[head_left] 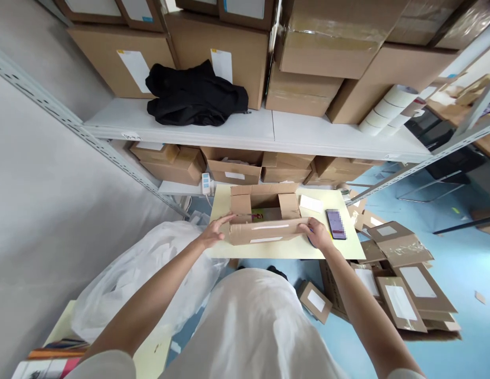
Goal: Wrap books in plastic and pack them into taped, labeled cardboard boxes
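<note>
An open cardboard box (pixel 264 231) stands on the pale yellow table in front of me, its flaps raised. Inside lies something flat with a coloured print (pixel 257 214), partly hidden by the flaps. My left hand (pixel 214 232) is at the box's left front corner, fingers stretched out and touching it. On the right, my right hand (pixel 318 233) grips the end of the front flap between thumb and fingers. Beside that hand a small blue and yellow object shows in part; its kind is hidden. A phone (pixel 336 224) and a white card-like item (pixel 311 203) lie to the right.
Shelving (pixel 229 129) crosses behind the table (pixel 276 251), loaded with cartons, a black garment (pixel 195 95) and tape rolls (pixel 387 111). A large white plastic bag (pixel 150 273) bulges at the left. Flattened cartons (pixel 403 289) are piled on the floor at right.
</note>
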Motion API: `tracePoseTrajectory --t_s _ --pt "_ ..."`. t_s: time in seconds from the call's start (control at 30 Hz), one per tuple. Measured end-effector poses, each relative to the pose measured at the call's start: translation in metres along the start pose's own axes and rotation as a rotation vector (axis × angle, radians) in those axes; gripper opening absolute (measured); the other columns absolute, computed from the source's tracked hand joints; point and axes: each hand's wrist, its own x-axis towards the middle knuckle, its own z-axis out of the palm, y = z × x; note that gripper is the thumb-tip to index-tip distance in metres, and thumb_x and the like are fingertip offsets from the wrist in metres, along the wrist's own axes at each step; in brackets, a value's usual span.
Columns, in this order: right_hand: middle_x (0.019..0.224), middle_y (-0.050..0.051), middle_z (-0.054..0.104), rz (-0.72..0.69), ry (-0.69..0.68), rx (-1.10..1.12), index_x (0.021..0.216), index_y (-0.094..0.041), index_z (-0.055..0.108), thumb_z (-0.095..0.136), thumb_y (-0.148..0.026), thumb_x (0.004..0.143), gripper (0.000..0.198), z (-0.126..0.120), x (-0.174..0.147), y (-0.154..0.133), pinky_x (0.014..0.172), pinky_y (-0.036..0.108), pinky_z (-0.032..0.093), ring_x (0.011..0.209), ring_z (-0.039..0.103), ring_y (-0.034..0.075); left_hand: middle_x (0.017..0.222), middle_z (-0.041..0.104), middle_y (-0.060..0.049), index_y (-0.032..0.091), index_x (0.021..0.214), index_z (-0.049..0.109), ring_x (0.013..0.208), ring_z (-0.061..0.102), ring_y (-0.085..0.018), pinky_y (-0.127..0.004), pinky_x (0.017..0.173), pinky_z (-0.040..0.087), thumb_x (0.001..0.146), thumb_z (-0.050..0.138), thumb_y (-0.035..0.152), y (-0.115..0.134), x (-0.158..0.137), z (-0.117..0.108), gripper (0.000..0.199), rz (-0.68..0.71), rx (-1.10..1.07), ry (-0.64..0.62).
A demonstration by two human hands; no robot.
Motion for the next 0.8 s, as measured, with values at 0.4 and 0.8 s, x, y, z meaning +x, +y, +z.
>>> tracePoseTrajectory --t_s 0.4,0.8 --pt "0.154 0.021 0.019 -0.198 0.082 -0.044 0.151 -0.015 0.015 0.068 -0.057 0.07 0.106 -0.013 0.092 -0.023 0.111 0.054 0.028 0.143 0.018 0.037 0.13 0.062 -0.009 0.022 0.122 0.059 0.133 0.046 -0.025 -0.055 0.112 0.03 0.092 0.036 0.014 0.023 0.013 0.03 0.039 -0.048 0.694 0.134" --pt "0.148 0.017 0.036 -0.168 -0.043 -0.101 0.128 -0.017 0.058 0.048 -0.048 0.088 0.052 0.026 0.05 -0.009 0.109 0.051 0.034 0.137 0.034 0.035 0.153 0.025 -0.023 0.014 0.144 0.027 0.145 0.022 -0.03 -0.05 0.114 0.029 0.09 0.048 0.029 -0.01 0.01 0.04 0.06 -0.06 0.339 0.439"
